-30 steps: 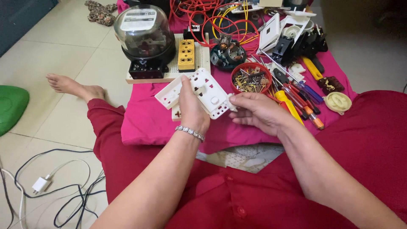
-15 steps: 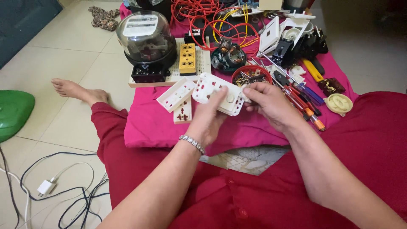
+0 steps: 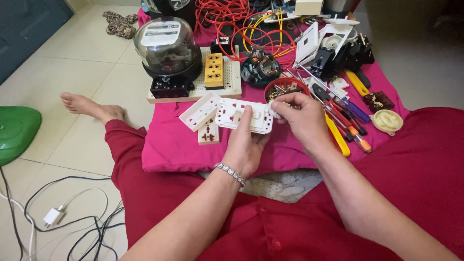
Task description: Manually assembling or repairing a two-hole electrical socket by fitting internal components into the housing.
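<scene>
- White plastic switch plate (image 3: 244,116), one, is clamped in the left hand (image 3: 245,145) above the pink cushion (image 3: 174,145).
- The right hand (image 3: 302,118) pinches its right edge, fingers together.
- Two more white socket parts (image 3: 203,118) lie just left.
- One red bowl (image 3: 285,87) sits just beyond.
- One glass-domed meter (image 3: 167,50) stands far left.

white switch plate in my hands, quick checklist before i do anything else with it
1. Plate held firmly: ok, left hand grips the white switch plate from below, thumb on its face.
2. Right hand placed: ok, fingertips pinch at the plate's right edge.
3. Small part in those fingertips: cannot tell, hidden.
4. Spare parts near: ok, red bowl sits just behind the right hand.
5. Tools near: ok, screwdrivers lie to the right on the pink cloth.
</scene>
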